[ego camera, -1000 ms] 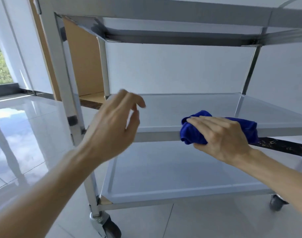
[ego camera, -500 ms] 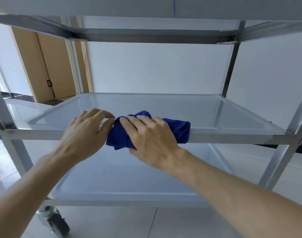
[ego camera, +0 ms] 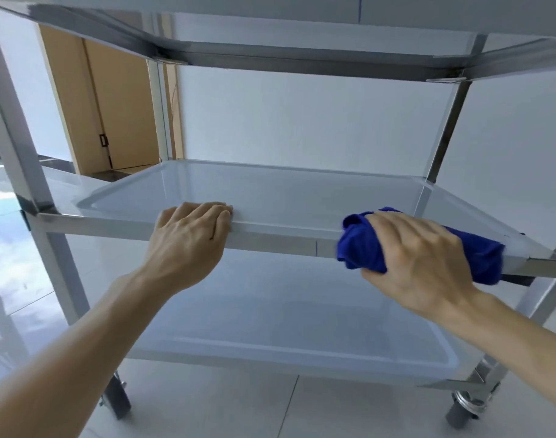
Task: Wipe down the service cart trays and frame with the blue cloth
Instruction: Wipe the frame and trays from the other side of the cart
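Blue and plush, probably microfibre: found the blue cloth (ego camera: 362,245) wadded into a loose lump against the front edge of the middle tray (ego camera: 286,194), toward its right end, and draped partly over the front rail (ego camera: 270,243) of the service cart (ego camera: 444,131). Gripped there by the right hand (ego camera: 419,257), with fingers curled over the top of the wad and pressing it to the metal. Judged light, limp and compressible, with no stiffness to steer by; best taken as a bunched handful, as seen, with the palm behind it for pressure. Likely to slide easily along the smooth rail and to catch only at corner brackets.

Noted the left hand (ego camera: 188,238) on the same front edge further left, well apart from the cloth, fingers bent over the lip and gripping it.

Saw brushed steel in square-section posts (ego camera: 14,143) and rails, hard-edged and reflective. Saw pale, glossy trays with shallow raised rims and rounded corners, the lower tray (ego camera: 302,311) much like the middle one, and the underside of the top tray (ego camera: 302,55) overhead. Spotted castors (ego camera: 463,409) on shiny floor tiles (ego camera: 238,406); judged the cart apt to roll under a push, hence probably the bracing hand.
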Demonstrator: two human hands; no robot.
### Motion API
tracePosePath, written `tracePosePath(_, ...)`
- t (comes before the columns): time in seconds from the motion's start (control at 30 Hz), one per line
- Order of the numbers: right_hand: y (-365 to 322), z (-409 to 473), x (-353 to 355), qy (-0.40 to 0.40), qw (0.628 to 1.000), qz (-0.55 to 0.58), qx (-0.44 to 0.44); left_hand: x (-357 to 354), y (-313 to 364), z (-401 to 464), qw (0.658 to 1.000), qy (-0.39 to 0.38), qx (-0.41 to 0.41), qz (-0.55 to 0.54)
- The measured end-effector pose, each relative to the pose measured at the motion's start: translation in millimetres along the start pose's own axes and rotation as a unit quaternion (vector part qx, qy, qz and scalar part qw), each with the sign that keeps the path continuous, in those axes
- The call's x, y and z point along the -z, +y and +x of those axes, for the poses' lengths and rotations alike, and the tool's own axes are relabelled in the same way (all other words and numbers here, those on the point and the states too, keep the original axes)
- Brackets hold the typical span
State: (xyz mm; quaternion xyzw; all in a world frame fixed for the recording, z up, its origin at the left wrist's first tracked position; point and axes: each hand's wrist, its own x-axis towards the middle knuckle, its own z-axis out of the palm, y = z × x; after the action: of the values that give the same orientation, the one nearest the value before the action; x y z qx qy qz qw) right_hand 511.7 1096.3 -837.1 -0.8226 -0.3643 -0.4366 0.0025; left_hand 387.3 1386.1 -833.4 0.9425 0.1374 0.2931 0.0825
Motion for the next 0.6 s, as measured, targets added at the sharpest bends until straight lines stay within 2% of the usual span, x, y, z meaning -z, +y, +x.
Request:
tracePosePath(0.23, -116.7, 60.7, -9.6, -0.028, 0.999, 0.010, 0.033, -4.4, -2.7, 0.1, 0.997, 0.000, -0.042, 0.068)
tracePosePath(0.3, -131.7, 67.9, -13.2, -0.029, 0.998, 0.004, 0.051, -2.3, -3.4, -0.8, 0.997, 0.000, -0.040, 0.071)
tracePosePath(0.47, -78.4, 51.2, -15.3, 0.041, 0.989, 0.081, 0.117, -1.0, -4.1, -0.9, 0.998, 0.007, -0.021, 0.064)
tracePosePath(0.6, 13.4, 4.3, -9.2, 0.057, 0.992, 0.047, 0.107, 0.1, 2.0, -2.0, 1.000, 0.008, 0.003, 0.020)
